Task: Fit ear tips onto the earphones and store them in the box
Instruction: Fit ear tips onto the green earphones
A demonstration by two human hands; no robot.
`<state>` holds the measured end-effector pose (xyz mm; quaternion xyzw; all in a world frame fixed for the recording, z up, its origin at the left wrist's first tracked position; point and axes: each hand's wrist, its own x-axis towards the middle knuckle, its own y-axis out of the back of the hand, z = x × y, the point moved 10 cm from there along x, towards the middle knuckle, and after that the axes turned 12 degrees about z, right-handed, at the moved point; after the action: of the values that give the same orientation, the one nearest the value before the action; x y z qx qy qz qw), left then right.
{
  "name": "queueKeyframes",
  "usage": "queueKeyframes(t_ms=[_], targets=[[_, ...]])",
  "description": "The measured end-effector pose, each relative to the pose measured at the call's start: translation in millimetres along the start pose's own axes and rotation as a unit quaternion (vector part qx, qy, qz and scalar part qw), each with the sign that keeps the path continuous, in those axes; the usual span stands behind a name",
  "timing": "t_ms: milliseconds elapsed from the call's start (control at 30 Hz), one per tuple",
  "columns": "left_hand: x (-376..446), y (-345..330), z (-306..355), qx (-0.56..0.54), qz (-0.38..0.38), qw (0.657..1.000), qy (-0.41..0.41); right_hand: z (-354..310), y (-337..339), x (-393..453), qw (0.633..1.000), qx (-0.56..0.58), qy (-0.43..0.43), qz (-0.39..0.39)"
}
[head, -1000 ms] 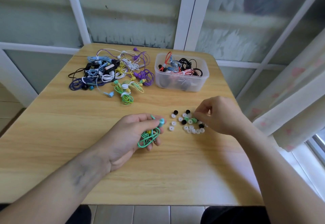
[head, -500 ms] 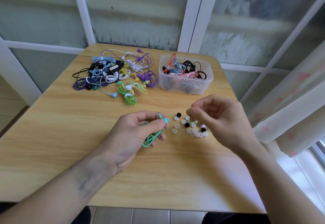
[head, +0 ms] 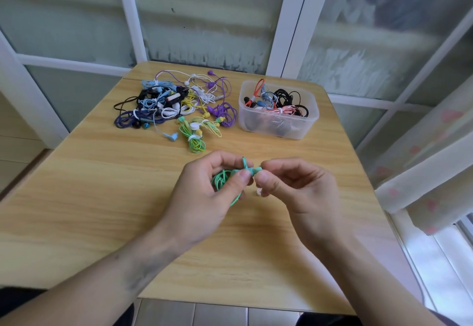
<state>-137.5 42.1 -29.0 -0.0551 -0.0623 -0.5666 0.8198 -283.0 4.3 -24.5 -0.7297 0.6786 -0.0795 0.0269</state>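
The left hand (head: 204, 192) pinches the green earphones (head: 244, 172), coil bunched in its palm. The right hand (head: 294, 187) pinches at the bud, probably holding an ear tip, hidden by fingertips. Push squarely; the box (head: 279, 110) lies beyond.

head-worn view, down over table (head: 102, 197)

Both hands meet mid-table, left hand (head: 204, 192) and right hand (head: 302, 192) fingers curled, pinching.
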Motion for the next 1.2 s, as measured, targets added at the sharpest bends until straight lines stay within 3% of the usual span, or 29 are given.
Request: queueKeyframes(t_ms=[267, 667, 1200], targets=[[0, 3, 0, 0.009, 0.008, 1.0, -0.005, -3, -3, -1, 1.0, -0.005, -0.016, -0.013], [-1, 2, 8, 0.045, 0.002, 0.998, -0.048, 5, -11, -1, 0.992, -0.005, -0.087, -0.094], [-5, -5, 8, 0.095, -0.067, 0.993, -0.038, 14, -19, -10, 0.977, -0.051, -0.124, -0.169]])
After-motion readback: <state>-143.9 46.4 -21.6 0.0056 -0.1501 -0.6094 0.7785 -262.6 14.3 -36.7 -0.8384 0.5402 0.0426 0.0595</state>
